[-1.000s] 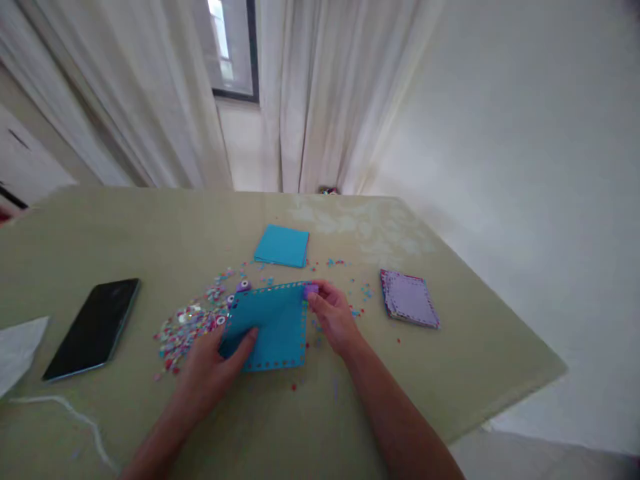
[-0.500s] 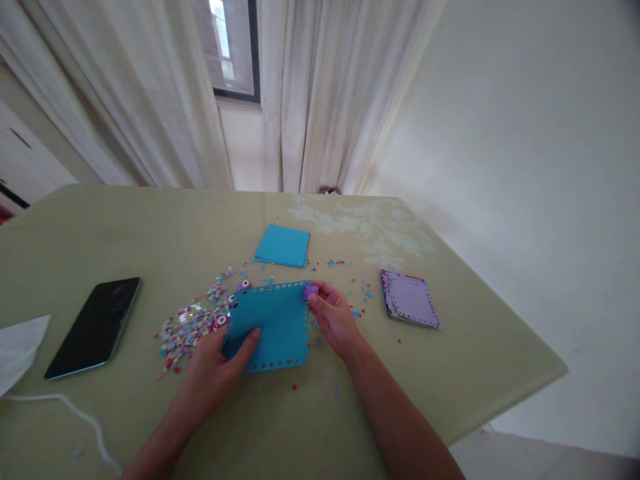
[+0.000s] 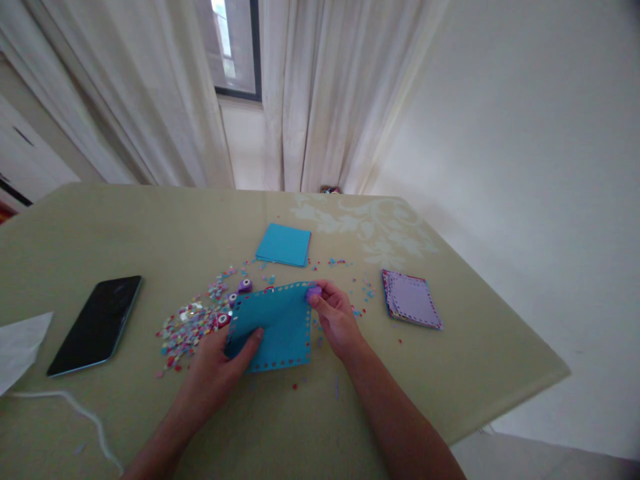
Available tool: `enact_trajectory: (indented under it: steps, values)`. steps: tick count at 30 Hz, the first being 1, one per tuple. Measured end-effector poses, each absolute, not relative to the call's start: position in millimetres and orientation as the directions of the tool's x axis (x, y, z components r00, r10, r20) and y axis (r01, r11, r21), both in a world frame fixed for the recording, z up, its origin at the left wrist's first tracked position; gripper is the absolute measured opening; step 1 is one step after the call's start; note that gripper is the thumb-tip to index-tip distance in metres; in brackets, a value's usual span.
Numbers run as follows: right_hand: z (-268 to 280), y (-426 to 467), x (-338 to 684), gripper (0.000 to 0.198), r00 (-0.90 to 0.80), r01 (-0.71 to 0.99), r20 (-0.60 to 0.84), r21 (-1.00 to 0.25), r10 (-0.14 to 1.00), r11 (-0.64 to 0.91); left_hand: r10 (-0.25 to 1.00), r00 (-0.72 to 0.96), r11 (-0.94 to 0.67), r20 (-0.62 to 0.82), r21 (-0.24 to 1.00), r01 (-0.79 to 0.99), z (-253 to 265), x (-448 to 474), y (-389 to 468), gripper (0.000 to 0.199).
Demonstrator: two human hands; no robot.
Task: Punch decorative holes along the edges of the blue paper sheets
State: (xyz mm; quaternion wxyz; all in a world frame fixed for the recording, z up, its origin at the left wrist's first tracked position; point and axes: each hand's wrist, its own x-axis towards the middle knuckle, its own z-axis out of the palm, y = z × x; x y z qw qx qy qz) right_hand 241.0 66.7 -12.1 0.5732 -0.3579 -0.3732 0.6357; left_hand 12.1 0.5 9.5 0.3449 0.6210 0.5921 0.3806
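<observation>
A blue paper square (image 3: 280, 327) with small holes punched along its edges is held above the table. My left hand (image 3: 220, 363) grips its left side, thumb on top and fingers underneath. At the top right corner, my right hand (image 3: 337, 317) pinches a small purple craft punch (image 3: 313, 293) that sits over the paper's edge. Just past the paper's left edge lie several other small punches, among them a purple punch (image 3: 245, 285) and a red punch (image 3: 223, 320). Colourful punched-out paper bits (image 3: 193, 330) are heaped beside them.
Plain blue paper squares (image 3: 284, 245) are stacked farther back. To the right lies a pile of edge-punched squares (image 3: 414, 299), purple on top. A dark tablet (image 3: 97, 325), a white sheet (image 3: 20, 347) and a white cable (image 3: 93, 417) occupy the table's left side.
Both hands stay almost where they were, holding the same paper and punch. The whole view has shifted very slightly.
</observation>
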Motion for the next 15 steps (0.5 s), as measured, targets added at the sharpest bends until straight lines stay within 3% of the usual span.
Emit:
enact_trajectory:
  steps: [6,11,13,15]
  values:
    - [-5,63,236,0.04,-0.029,-0.484,-0.001,-0.875,1.0,-0.015,0.995,-0.076,-0.017,0.061,0.878,0.478,12,10,1,0.048]
    - [-1,68,242,0.041,0.06,-0.487,0.035,-0.872,0.998,0.06,0.988,-0.141,0.112,-0.065,0.93,0.349,16,4,3,0.046]
    - [-2,70,246,0.043,0.102,-0.408,0.043,-0.909,0.994,0.081,0.979,-0.178,0.152,-0.102,0.943,0.295,16,2,3,0.049]
    - [-3,71,248,0.039,0.107,-0.225,0.093,-0.968,0.99,0.116,0.969,-0.212,0.175,-0.124,0.953,0.246,16,1,4,0.051]
